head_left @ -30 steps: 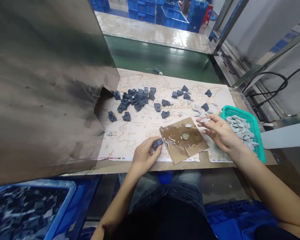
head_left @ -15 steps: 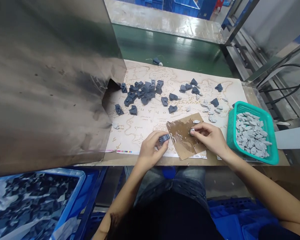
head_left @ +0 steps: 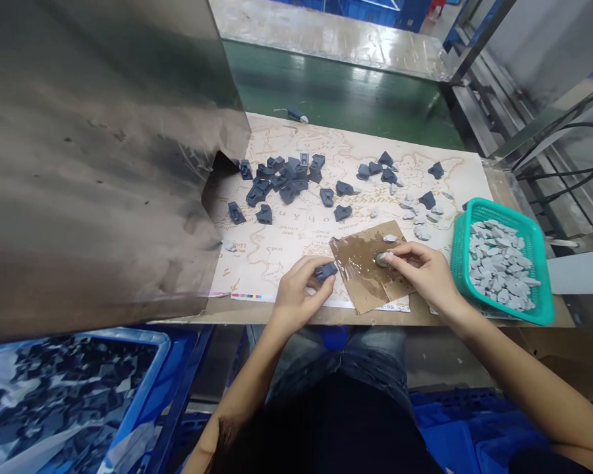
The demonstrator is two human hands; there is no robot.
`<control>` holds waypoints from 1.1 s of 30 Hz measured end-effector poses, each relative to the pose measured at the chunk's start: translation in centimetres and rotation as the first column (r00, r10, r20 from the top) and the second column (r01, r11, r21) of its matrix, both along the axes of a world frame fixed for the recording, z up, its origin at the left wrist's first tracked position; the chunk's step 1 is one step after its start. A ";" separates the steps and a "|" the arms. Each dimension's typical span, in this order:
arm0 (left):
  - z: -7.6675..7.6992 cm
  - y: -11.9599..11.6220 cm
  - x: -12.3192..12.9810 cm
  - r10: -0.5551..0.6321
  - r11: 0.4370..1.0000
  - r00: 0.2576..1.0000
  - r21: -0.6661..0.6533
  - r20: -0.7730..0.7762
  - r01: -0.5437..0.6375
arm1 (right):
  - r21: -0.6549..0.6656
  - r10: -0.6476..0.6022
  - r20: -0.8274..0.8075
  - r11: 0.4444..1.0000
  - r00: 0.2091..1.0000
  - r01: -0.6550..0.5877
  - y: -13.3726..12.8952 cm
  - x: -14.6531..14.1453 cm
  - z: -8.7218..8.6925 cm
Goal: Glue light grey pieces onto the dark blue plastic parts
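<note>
Between the thumb and fingers of my left hand (head_left: 299, 293) is a dark grey plastic part (head_left: 325, 272), held just left of a cardboard piece (head_left: 360, 289). A wet, glossy brown film covers much of that cardboard. My right hand (head_left: 427, 273) pinches a small light grey piece (head_left: 386, 257) over the wet area; a darker round spot shows under it, and whether they touch I cannot tell. Another light grey piece (head_left: 389, 238) lies near the cardboard's upper edge. Several dark grey parts (head_left: 289, 181) are heaped on the printed sheet beyond my left hand.
A green basket (head_left: 457, 257) of light grey pieces stands at the right. Loose light grey pieces (head_left: 422, 232) lie on the map-printed sheet (head_left: 277, 257). A large metal panel (head_left: 103, 164) blocks the left side. Below it sits a blue crate (head_left: 165, 349) of dark parts. A green surface (head_left: 346, 99) lies behind.
My right hand has shifted slightly right, with the light grey piece still pinched over the wet cardboard. My left hand keeps its hold on the dark part. The view has moved a little.
</note>
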State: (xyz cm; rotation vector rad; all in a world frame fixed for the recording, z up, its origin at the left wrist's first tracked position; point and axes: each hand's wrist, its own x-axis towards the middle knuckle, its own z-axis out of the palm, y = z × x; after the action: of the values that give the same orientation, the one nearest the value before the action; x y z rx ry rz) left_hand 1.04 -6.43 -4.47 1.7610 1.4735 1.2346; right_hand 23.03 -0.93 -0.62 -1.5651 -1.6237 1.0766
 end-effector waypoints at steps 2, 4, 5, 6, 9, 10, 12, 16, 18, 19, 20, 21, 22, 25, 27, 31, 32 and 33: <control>0.0 0.0 0.0 0.000 1.000 1.000 0.004 0.002 0.000 | 0.012 0.015 0.031 1.000 0.999 -0.015 0.0 0.0 -0.1; 0.0 -0.1 0.0 0.003 1.000 1.000 -0.002 0.000 -0.003 | 0.032 0.035 0.064 0.999 0.997 -0.037 -0.1 0.1 -0.3; -0.1 -0.1 0.0 0.007 1.000 1.000 -0.005 -0.002 -0.007 | 0.041 0.041 0.074 0.998 0.996 -0.044 -0.1 0.1 -0.4; -0.1 -0.1 0.0 0.010 1.000 1.000 -0.008 -0.003 -0.010 | 0.045 0.040 0.078 0.998 0.996 -0.043 -0.1 0.1 -0.3; -0.1 0.0 0.0 0.012 1.000 1.000 -0.007 0.005 -0.012 | 0.048 0.007 0.058 0.999 0.998 -0.010 -0.1 0.1 0.1; -0.1 0.0 0.0 0.008 1.000 1.000 -0.003 0.010 -0.008 | 0.043 -0.006 0.039 0.999 0.999 0.004 -0.1 0.0 0.3; 0.0 0.0 0.0 -0.006 1.000 1.000 0.012 0.026 0.005 | 0.019 -0.031 -0.020 0.999 0.999 0.032 -0.2 -0.1 0.8; 0.0 -0.1 0.0 -0.028 0.999 0.995 -0.015 0.097 0.030 | -0.063 -0.083 -0.178 0.995 0.981 0.073 -0.2 -0.4 1.3; -0.1 -0.1 0.0 -0.033 0.995 0.983 -0.089 0.180 0.050 | -0.098 -0.087 -0.232 0.993 0.969 0.066 -0.3 -0.7 1.6; -0.3 -0.2 -0.1 -0.037 0.989 0.972 -0.130 0.232 0.069 | -0.105 -0.082 -0.251 0.993 0.965 0.057 -0.4 -0.9 1.8; -0.4 -0.2 -0.1 -0.042 0.982 0.957 -0.167 0.287 0.093 | -0.104 -0.071 -0.265 0.994 0.962 0.045 -0.5 -1.1 2.0; -0.5 -0.2 -0.1 -0.050 0.973 0.940 -0.196 0.339 0.122 | -0.097 -0.054 -0.276 0.995 0.960 0.028 -0.6 -1.4 2.3; -0.6 -0.2 -0.2 -0.058 0.965 0.921 -0.214 0.386 0.150 | -0.088 -0.033 -0.285 0.996 0.958 0.009 -0.7 -1.8 2.5; -0.6 -0.2 -0.4 -0.074 0.954 0.873 -0.221 0.482 0.204 | -0.040 0.050 -0.302 0.997 0.952 -0.065 -1.0 -3.0 3.2; -0.5 -0.1 -0.6 -0.074 0.954 0.852 -0.213 0.518 0.212 | 0.009 0.115 -0.298 0.993 0.948 -0.118 -1.2 -3.9 3.3; -0.3 0.0 -0.7 -0.078 0.960 0.856 -0.193 0.511 0.202 | 0.081 0.194 -0.306 0.981 0.932 -0.178 -1.5 -5.6 2.6; -0.3 0.0 -0.7 -0.080 0.962 0.864 -0.188 0.497 0.198 | 0.085 0.200 -0.311 0.980 0.929 -0.183 -1.5 -5.9 2.4; -0.3 0.0 -0.7 -0.083 0.963 0.871 -0.185 0.484 0.194 | 0.084 0.206 -0.314 0.978 0.927 -0.189 -1.6 -6.2 2.2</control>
State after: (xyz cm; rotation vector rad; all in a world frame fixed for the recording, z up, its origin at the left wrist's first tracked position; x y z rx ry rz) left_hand 0.35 -6.42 -4.81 1.2701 1.1269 1.2508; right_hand 16.82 -2.50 1.57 -1.1368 -1.5901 1.3082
